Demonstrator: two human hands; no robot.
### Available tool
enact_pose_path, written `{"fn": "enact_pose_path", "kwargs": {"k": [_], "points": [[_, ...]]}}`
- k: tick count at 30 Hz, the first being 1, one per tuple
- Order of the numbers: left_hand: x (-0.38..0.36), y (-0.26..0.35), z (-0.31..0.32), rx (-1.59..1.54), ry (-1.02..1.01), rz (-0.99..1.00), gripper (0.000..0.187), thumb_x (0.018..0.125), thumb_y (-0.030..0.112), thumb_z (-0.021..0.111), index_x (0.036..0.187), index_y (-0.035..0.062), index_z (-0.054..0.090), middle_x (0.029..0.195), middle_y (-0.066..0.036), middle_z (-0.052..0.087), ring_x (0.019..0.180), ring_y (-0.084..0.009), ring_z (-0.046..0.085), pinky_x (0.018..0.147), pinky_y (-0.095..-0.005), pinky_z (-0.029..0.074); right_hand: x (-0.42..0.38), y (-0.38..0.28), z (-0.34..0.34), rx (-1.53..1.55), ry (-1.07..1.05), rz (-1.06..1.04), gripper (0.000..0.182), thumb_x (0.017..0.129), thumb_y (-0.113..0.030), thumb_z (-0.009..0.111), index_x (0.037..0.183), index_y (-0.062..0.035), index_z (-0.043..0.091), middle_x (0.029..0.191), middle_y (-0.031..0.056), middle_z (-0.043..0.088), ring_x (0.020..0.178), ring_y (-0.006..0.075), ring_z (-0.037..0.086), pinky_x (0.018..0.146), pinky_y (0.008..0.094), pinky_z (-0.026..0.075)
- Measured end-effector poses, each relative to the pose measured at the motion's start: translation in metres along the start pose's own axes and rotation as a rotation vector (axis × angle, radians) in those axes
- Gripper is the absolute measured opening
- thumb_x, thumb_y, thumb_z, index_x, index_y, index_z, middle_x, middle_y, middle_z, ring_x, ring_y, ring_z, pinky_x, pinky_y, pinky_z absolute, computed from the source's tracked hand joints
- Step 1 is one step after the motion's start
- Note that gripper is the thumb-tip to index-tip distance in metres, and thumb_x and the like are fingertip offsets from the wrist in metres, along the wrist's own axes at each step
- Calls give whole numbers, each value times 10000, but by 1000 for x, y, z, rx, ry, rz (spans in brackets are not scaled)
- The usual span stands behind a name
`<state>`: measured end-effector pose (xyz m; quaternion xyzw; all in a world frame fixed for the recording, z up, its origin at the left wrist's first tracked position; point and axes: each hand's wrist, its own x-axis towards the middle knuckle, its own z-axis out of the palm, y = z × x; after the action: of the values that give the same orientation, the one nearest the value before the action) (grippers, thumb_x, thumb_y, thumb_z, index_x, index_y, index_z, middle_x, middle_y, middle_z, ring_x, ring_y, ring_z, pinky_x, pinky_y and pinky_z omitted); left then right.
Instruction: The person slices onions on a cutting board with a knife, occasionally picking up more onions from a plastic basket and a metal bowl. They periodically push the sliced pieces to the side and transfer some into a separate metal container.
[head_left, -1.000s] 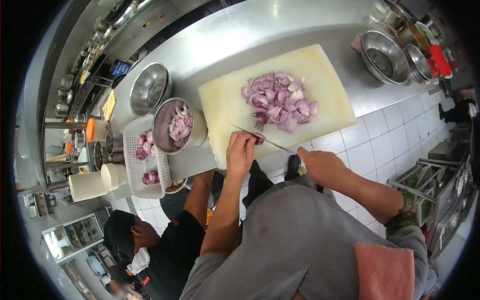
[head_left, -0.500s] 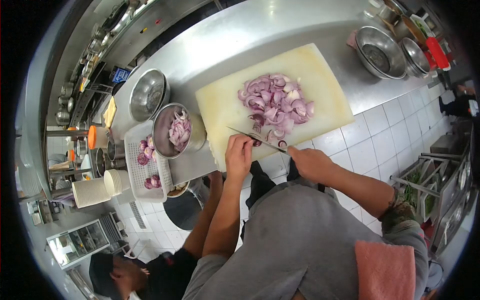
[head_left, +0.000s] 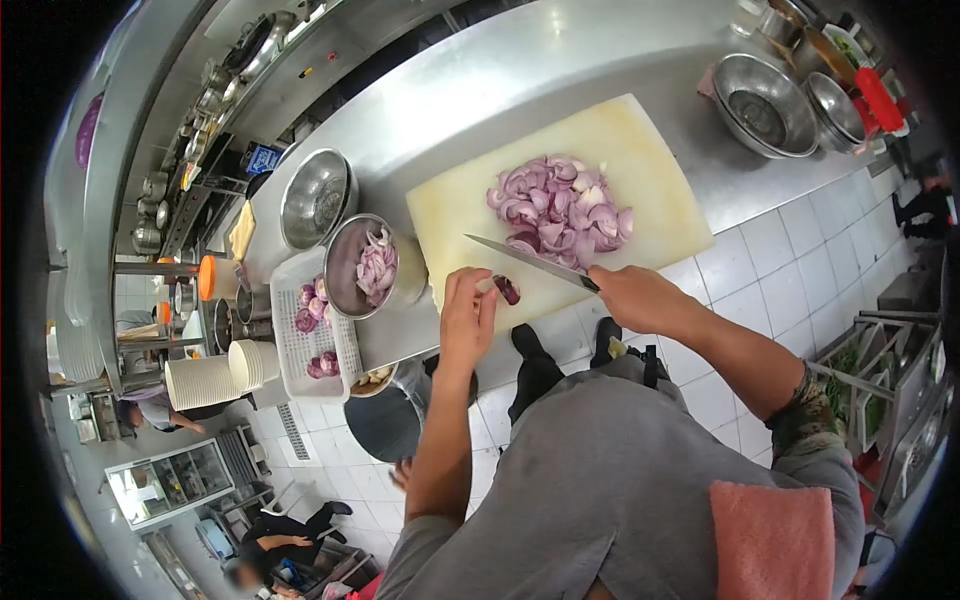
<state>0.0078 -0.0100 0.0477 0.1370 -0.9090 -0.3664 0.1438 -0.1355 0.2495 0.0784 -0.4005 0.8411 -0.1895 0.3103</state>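
Note:
My right hand [head_left: 637,298] grips a knife [head_left: 530,260], its blade pointing left along the near edge of a pile of sliced red onion [head_left: 562,205]. The pile lies on a pale cutting board [head_left: 450,215]. Near the board's front edge, my left hand [head_left: 466,318] is open, thumb and fingers apart. A small dark-red onion piece [head_left: 507,290] sits right at its fingertips. Left of the board stands a deep metal pot [head_left: 408,275] with more onion slices [head_left: 376,266] inside.
A white perforated basket [head_left: 290,365] holds onion pieces at the table's left end, near a metal bowl [head_left: 315,200]. More bowls [head_left: 765,105] stand at the far right. Below is a dark bin [head_left: 385,425]. Another person [head_left: 290,540] is at lower left.
My left hand has loosened and drawn slightly away from the onion piece. The knife has shifted up towards the pile, and the loose slices are now against it. The nearby person's arm has withdrawn.

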Motion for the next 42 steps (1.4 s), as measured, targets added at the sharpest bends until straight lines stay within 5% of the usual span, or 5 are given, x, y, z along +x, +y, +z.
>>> {"fn": "enact_pose_path", "kwargs": {"k": [3,20,26,42], "points": [[5,-11,-1,-130,-141,166,195,962,50,714,1143,13,651,1139,-145,622,868,-285,675,766,-369,561,-10,-9,-1,-6,-58,24,241,910,-28,524,1146,14,540,886,267,703,888,451,708,773,574,526],[4,-18,29,-84,41,94,122,975,15,671,1094,1,650,1097,-162,607,905,-309,658,808,-376,550,-18,-19,-12,15,-99,-46,275,916,-24,518,1188,19,507,881,265,689,878,471,689,783,580,514],[3,-21,33,-79,55,115,89,983,17,648,1071,2,646,1059,-167,617,904,-324,651,801,-388,541,7,-3,30,80,-6,-103,261,908,-29,535,1163,25,520,881,267,691,866,472,687,772,572,508],[0,-15,29,-50,126,133,96,966,3,659,1061,-4,647,1028,-170,643,865,-328,660,775,-383,549,2,-26,-4,100,-87,-8,240,907,-7,522,1142,31,502,863,269,691,868,468,696,759,579,517]]}}
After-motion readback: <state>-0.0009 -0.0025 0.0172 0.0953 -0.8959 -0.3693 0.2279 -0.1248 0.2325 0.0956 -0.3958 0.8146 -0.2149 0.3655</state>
